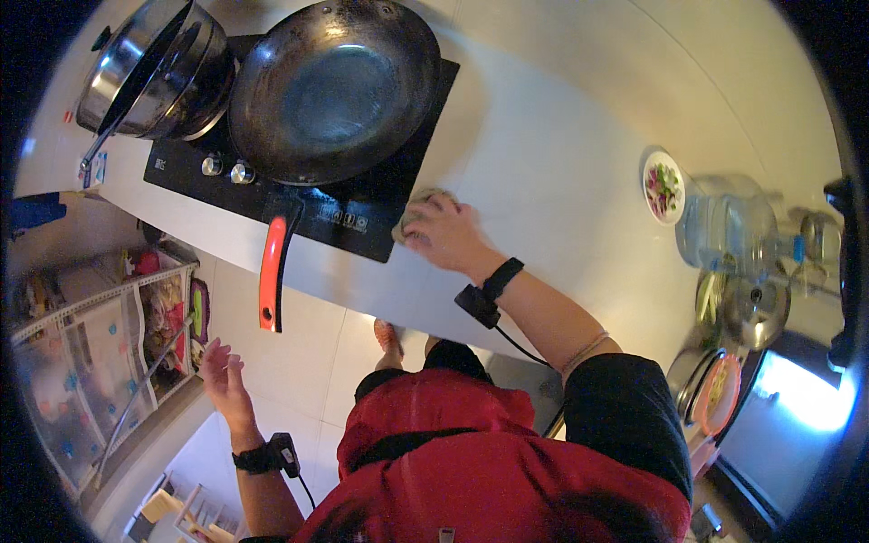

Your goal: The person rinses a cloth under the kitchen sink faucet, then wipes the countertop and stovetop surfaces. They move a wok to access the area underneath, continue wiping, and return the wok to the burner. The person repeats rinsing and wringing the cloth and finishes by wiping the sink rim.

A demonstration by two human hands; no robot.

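My right hand (445,234) presses a crumpled greyish cloth (429,195) onto the white countertop (543,170), at the right edge of a black cooktop (380,234). The fingers cover most of the cloth and are slightly blurred. On the cooktop sits a dark wok (343,95), its red handle (271,271) jutting past the counter's front edge. My left hand (227,377) hangs in the air over the floor, left of that handle, fingers apart and holding nothing. Both wrists wear black straps with small cabled devices.
Left of the wok stands a steel pot (156,75). A white plate of chopped vegetables (663,188), a large clear water bottle (733,220), a steel bowl (753,309) and an orange-rimmed basin (719,394) line the right side. A covered shelf rack (108,353) stands at lower left.
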